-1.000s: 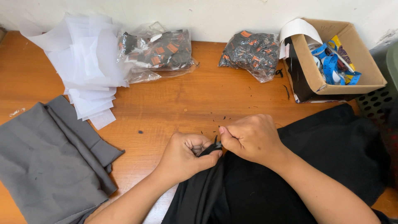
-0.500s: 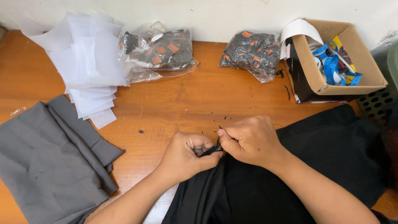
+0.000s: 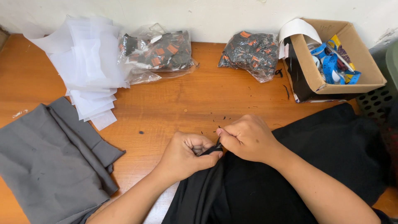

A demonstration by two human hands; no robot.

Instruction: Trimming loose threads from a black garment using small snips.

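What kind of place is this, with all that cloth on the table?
Probably a small sewing or garment workshop. Both hands pinch black fabric on a wooden table; grey cloth, bagged small pieces and a box with blue measuring tapes lie nearby.

Black cloth (image 3: 315, 166) runs off the bottom edge (grey cloth (image 3: 45, 166) too).

Centre of frame: bare wooden tabletop (image 3: 215, 99) open between the hands and the back row | Left: grey cloth (image 3: 49, 166) and white paper stack (image 3: 85, 70) block passage | Top: two plastic bags (image 3: 159, 54) (image 3: 251, 54) along wall | Upper right: cardboard box (image 3: 331, 58) | Lower right: black fabric (image 3: 315, 166) covers table
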